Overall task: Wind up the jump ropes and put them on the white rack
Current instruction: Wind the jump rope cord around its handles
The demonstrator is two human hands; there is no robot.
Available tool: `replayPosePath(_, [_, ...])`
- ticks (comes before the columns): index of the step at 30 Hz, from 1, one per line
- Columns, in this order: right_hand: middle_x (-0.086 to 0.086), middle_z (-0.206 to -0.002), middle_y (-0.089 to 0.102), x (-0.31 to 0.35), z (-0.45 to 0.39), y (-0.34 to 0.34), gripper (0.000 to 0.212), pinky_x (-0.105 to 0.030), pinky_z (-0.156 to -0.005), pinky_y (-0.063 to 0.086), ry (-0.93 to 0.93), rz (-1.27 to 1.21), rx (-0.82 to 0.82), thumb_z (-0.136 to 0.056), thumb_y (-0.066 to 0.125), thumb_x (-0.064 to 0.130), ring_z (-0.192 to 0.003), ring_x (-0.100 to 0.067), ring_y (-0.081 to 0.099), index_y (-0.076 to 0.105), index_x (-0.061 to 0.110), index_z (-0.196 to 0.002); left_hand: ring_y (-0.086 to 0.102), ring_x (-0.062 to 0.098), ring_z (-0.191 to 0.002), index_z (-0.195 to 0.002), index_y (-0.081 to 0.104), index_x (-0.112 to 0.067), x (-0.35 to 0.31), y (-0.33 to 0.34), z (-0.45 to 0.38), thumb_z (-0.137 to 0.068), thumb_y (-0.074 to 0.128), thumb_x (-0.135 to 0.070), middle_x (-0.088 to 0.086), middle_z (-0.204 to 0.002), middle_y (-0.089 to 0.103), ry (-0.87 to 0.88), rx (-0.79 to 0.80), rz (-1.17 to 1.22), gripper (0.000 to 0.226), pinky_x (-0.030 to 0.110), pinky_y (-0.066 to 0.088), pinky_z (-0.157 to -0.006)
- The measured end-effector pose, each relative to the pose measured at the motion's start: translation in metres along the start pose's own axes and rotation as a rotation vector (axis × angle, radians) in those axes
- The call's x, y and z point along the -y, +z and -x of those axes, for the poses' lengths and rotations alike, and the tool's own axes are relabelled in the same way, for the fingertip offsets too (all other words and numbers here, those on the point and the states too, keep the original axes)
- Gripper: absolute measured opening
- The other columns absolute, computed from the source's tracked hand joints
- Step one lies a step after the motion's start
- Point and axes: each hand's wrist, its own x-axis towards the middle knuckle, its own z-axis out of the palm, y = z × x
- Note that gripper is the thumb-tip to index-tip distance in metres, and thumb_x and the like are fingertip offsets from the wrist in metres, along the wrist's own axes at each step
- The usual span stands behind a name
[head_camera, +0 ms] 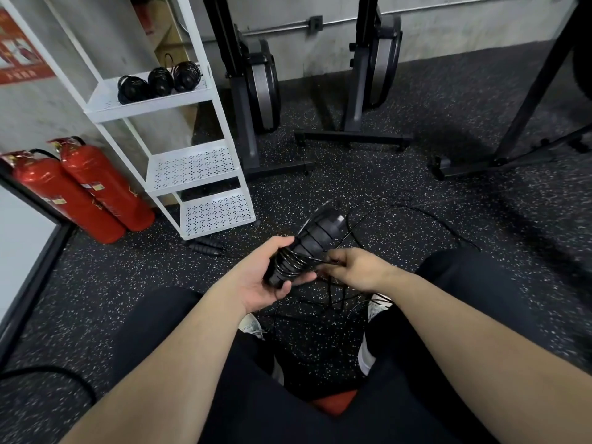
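Note:
My left hand (261, 277) grips the black handles of a jump rope (315, 238), held together and pointing up and to the right, with several turns of thin black cord around them. My right hand (355, 267) pinches the cord right beside the handles. The loose rest of the cord (413, 208) loops over the floor ahead and between my feet. Another jump rope (205, 246) lies unwound on the floor by the foot of the white rack (195, 169). Three wound black ropes (158, 81) sit on the rack's upper shelf.
Two red fire extinguishers (83, 190) stand left of the rack against the wall. Black exercise machine frames (352, 136) stand behind on the speckled rubber floor. My knees and shoes are below my arms. A black hose (57, 374) curves at the lower left.

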Motion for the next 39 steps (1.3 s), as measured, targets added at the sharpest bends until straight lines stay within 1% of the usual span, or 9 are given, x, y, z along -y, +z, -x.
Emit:
replayPosePath(4, [0.014, -0.083, 0.073, -0.005, 0.0, -0.002, 0.017, -0.038, -0.082, 0.056, -0.062, -0.048, 0.041, -0.095, 0.068, 0.038, -0.079, -0.013, 0.067, 0.07, 0.05, -0.083, 0.078, 0.028, -0.078, -0.115, 0.069, -0.008, 0.003, 0.001, 0.001, -0.08, 0.068, -0.038, 0.014, -0.104, 0.075, -0.072, 0.125, -0.084, 0.046, 0.017, 0.045, -0.032])
replayPosePath(7, [0.028, -0.069, 0.064, -0.004, 0.005, -0.007, 0.039, -0.019, -0.074, 0.047, -0.128, -0.189, 0.114, -0.092, 0.07, 0.007, -0.072, 0.007, 0.057, 0.068, 0.036, -0.067, 0.078, 0.03, -0.083, -0.121, 0.064, -0.01, 0.005, 0.001, 0.001, -0.08, 0.067, -0.037, 0.012, -0.108, 0.075, -0.08, 0.199, -0.224, 0.05, 0.017, 0.04, -0.033])
replayPosePath(10, [0.019, -0.055, 0.06, -0.009, 0.002, -0.01, 0.051, -0.022, -0.064, 0.045, -0.189, -0.141, 0.05, -0.093, 0.057, -0.011, -0.055, 0.007, 0.054, 0.061, 0.025, -0.058, 0.076, 0.029, -0.089, -0.123, 0.062, -0.016, 0.005, 0.003, 0.002, -0.085, 0.064, -0.038, 0.008, -0.11, 0.074, -0.079, 0.227, -0.379, 0.043, 0.018, 0.042, -0.037])
replayPosePath(14, [0.002, -0.064, 0.057, -0.009, -0.002, -0.007, 0.025, -0.019, -0.051, 0.047, -0.028, -0.189, 0.052, -0.096, 0.055, 0.006, -0.052, -0.009, 0.056, 0.06, 0.008, -0.071, 0.075, 0.027, -0.084, -0.121, 0.064, -0.024, 0.003, 0.003, 0.003, -0.103, 0.054, -0.029, 0.011, -0.107, 0.074, -0.069, 0.238, -0.524, 0.021, 0.02, 0.047, -0.039])
replayPosePath(18, [0.015, -0.076, 0.059, 0.001, 0.0, -0.011, 0.018, -0.027, -0.065, 0.05, 0.007, -0.266, 0.005, -0.087, 0.06, 0.02, -0.064, -0.002, 0.057, 0.063, 0.028, -0.071, 0.074, 0.025, -0.074, -0.128, 0.061, -0.027, 0.001, -0.001, 0.002, -0.103, 0.057, -0.03, 0.012, -0.105, 0.073, -0.075, 0.28, -0.554, 0.026, 0.02, 0.049, -0.039])
replayPosePath(24, [0.01, -0.071, 0.058, 0.002, -0.002, -0.006, 0.02, -0.021, -0.063, 0.047, -0.081, -0.108, 0.041, -0.089, 0.061, 0.019, -0.064, -0.003, 0.054, 0.062, 0.025, -0.07, 0.074, 0.028, -0.064, -0.117, 0.05, -0.027, 0.012, -0.009, -0.007, -0.071, 0.083, -0.034, 0.011, -0.099, 0.072, -0.114, 0.498, -0.403, 0.057, 0.022, 0.047, -0.034])
replayPosePath(29, [-0.006, -0.086, 0.069, -0.006, 0.004, 0.0, 0.006, -0.037, -0.074, 0.051, -0.224, -0.274, -0.006, -0.085, 0.067, 0.02, -0.084, -0.017, 0.064, 0.067, 0.018, -0.09, 0.074, 0.032, -0.066, -0.115, 0.049, -0.024, 0.014, -0.009, -0.008, -0.058, 0.097, -0.039, 0.013, -0.097, 0.072, -0.019, 0.595, -0.262, 0.076, 0.026, 0.052, -0.037])
replayPosePath(34, [0.022, -0.082, 0.066, -0.006, -0.002, -0.005, 0.032, -0.039, -0.096, 0.047, -0.064, -0.239, -0.059, -0.09, 0.069, 0.014, -0.091, -0.006, 0.06, 0.069, 0.043, -0.077, 0.073, 0.033, -0.063, -0.114, 0.052, -0.024, 0.008, -0.011, -0.007, -0.058, 0.097, -0.033, 0.013, -0.096, 0.072, 0.091, 0.536, -0.102, 0.073, 0.027, 0.052, -0.037])
replayPosePath(39, [0.008, -0.096, 0.073, -0.006, -0.002, -0.001, 0.015, -0.026, -0.068, 0.053, 0.01, -0.174, 0.016, -0.1, 0.061, 0.036, -0.076, -0.011, 0.068, 0.063, 0.042, -0.114, 0.071, 0.03, -0.063, -0.136, 0.046, -0.022, 0.002, -0.019, -0.008, -0.058, 0.097, -0.033, 0.015, -0.117, 0.064, 0.204, 0.456, 0.033, 0.094, 0.026, 0.051, -0.038])
